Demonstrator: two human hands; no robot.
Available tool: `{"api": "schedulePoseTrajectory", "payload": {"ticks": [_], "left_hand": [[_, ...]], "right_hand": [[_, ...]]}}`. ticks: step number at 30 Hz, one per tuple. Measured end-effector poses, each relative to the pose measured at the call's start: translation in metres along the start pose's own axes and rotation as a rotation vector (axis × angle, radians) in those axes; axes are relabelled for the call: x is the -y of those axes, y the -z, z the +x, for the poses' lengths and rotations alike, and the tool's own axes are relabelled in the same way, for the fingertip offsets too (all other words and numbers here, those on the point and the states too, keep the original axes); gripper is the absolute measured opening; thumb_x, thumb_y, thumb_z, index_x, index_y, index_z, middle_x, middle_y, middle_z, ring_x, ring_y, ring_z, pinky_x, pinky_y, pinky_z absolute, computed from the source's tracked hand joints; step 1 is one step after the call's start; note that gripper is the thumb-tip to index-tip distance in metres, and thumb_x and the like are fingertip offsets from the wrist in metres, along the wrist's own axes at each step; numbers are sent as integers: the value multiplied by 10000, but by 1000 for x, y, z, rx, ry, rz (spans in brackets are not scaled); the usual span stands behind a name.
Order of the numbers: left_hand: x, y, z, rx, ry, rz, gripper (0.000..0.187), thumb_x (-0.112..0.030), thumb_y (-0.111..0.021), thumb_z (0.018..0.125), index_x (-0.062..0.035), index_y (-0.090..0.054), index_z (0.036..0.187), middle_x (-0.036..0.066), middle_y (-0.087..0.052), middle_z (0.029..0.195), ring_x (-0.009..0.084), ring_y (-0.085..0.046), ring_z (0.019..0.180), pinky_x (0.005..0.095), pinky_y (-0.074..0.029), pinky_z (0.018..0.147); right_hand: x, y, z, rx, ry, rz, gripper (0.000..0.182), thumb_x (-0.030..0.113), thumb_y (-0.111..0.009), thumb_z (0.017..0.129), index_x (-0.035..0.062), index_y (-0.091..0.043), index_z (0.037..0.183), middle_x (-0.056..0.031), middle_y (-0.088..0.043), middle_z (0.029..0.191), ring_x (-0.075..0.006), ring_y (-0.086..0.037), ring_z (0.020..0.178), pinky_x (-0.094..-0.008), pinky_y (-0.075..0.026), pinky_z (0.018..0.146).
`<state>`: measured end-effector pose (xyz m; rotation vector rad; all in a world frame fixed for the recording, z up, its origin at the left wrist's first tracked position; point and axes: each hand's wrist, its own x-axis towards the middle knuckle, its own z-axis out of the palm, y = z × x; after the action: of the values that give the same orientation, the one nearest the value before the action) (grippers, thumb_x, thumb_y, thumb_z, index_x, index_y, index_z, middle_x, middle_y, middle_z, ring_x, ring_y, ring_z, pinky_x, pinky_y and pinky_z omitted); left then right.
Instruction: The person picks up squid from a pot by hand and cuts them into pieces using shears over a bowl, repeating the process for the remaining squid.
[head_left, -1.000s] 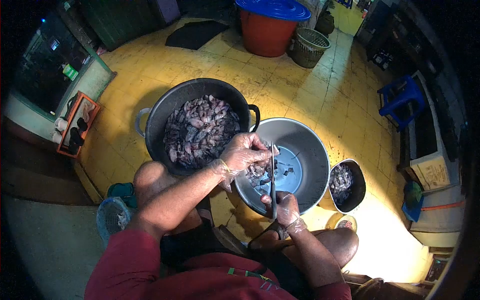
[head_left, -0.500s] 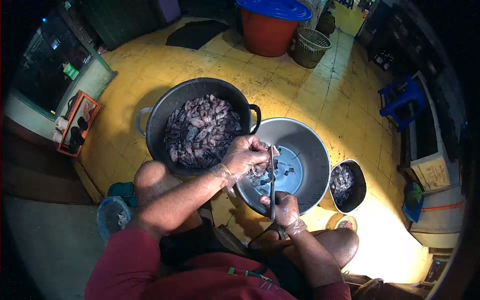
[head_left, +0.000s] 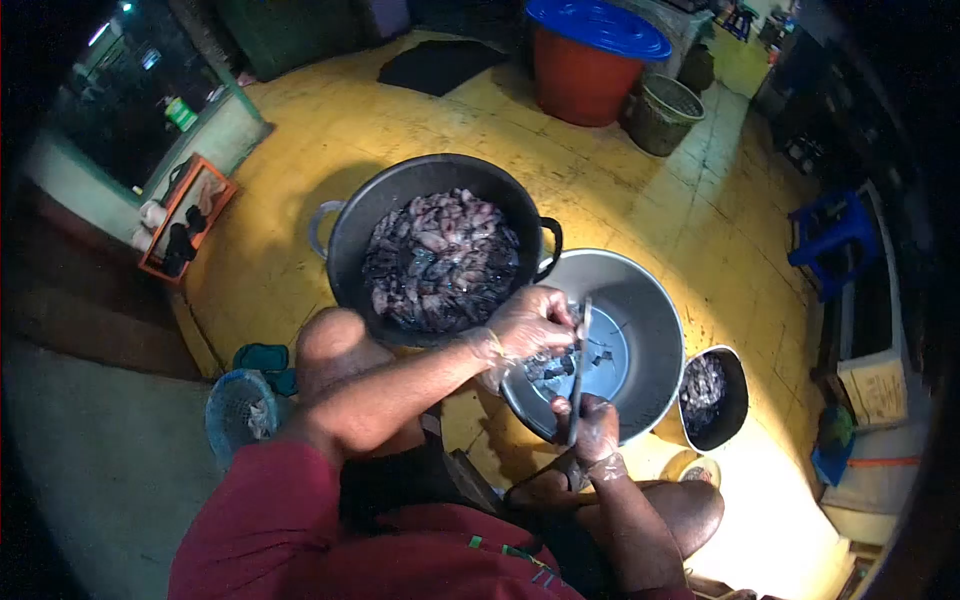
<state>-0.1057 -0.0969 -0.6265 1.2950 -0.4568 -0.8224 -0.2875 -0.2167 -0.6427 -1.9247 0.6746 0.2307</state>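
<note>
Closed at the fingertips, my left hand [head_left: 540, 322] pinches a small pale piece above the left side of the grey basin [head_left: 655, 330]. My right hand [head_left: 590, 425] is wrapped round the handle of a knife [head_left: 579, 370], whose blade points up beside my left fingertips. Both hands wear clear plastic gloves. Dark scraps lie in the basin. To its left, a black two-handled tub [head_left: 350, 240] holds a heap of small squid-like seafood [head_left: 440, 250]. A smaller dark container [head_left: 735, 400] at the right holds more pale pieces [head_left: 703, 385].
A red bin [head_left: 585, 80] with a blue lid [head_left: 600, 28] stands at the back beside a wicker-like basket [head_left: 665, 115]. A blue stool [head_left: 835, 245] is at the right. An orange rack [head_left: 195, 220] and a light-blue basket [head_left: 230, 425] are at the left.
The whole view has shifted, so the tubs appear farther right. My left hand still pinches the piece and my right hand still holds the knife, now tilted slightly.
</note>
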Motion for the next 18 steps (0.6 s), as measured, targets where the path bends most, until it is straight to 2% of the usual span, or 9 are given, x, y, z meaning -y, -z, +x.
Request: {"api": "schedulePoseTrajectory", "payload": {"ticks": [1, 4, 5, 9, 11, 13, 15, 16, 18], "left_hand": [[-3, 0, -2, 52, 28, 95, 154, -1, -715, 772, -30, -564, 762, 55, -643, 746, 115, -614, 660, 255, -497, 560], [-6, -3, -9, 104, -201, 549, 143, -31, -736, 719, -37, -593, 719, 54, -665, 738, 118, -632, 686, 305, -493, 608], [4, 0, -5, 134, -245, 658, 120, -43, -719, 700, -38, -604, 735, 89, -666, 748, 193, -652, 698, 335, -497, 645], [3, 20, 0, 212, -189, 1053, 94, -124, -666, 714, -57, -631, 771, 110, -672, 785, 264, -661, 755, 383, -514, 708], [-18, 39, 3, 117, -74, 1153, 79, -131, -637, 739, -97, -656, 808, 109, -675, 811, 295, -663, 787, 391, -524, 750], [-15, 74, 17, -207, -134, 1204, 113, -157, -600, 780, -102, -669, 851, 146, -677, 841, 316, -667, 793, 414, -528, 745], [-22, 108, 32, -392, 20, 1251, 188, -157, -577, 823, -98, -692, 959, 166, -684, 886, 314, -673, 818, 399, -528, 759], [0, 137, 47, -456, -38, 1131, 267, -166, -575, 835, -91, -680, 1068, 194, -677, 934, 323, -669, 840, 392, -522, 779], [-1, 154, 60, -411, -34, 1206, 349, -138, -575, 832, -79, -632, 1171, 239, -648, 1031, 340, -655, 951, 398, -507, 853]], "right_hand": [[0, -1, -1, -2, -3, 220, 449, 408, -743, 815, -34, -671, 796, -66, -629, 612, -124, -564, 530, -305, -461, 503], [4, 7, 2, -59, 58, 475, 452, 393, -674, 882, -39, -610, 766, -62, -602, 605, -143, -566, 517, -300, -456, 469], [9, 11, 1, -38, -2, 652, 423, 365, -664, 892, -23, -584, 743, -70, -580, 589, -158, -570, 491, -301, -467, 444], [20, 21, 1, -37, -12, 698, 405, 335, -695, 869, -24, -554, 746, -84, -559, 598, -166, -546, 461, -300, -449, 406], [11, 21, 5, -87, -7, 777, 421, 350, -713, 853, -22, -552, 742, -82, -555, 605, -167, -543, 466, -303, -442, 400], [7, 23, 7, -51, 2, 712, 451, 389, -704, 854, -29, -563, 757, -96, -570, 624, -178, -570, 491, -313, -459, 416], [8, 21, 7, 2, 7, 704, 483, 429, -685, 860, -33, -573, 769, -99, -584, 632, -185, -591, 505, -316, -478, 439], [8, 21, 7, 32, -26, 652, 502, 453, -659, 874, -34, -581, 775, -95, -595, 635, -190, -608, 517, -308, -486, 454], [9, 20, 8, 46, 3, 581, 485, 438, -655, 883, -29, -587, 773, -85, -594, 626, -178, -605, 518, -296, -479, 461]]}}
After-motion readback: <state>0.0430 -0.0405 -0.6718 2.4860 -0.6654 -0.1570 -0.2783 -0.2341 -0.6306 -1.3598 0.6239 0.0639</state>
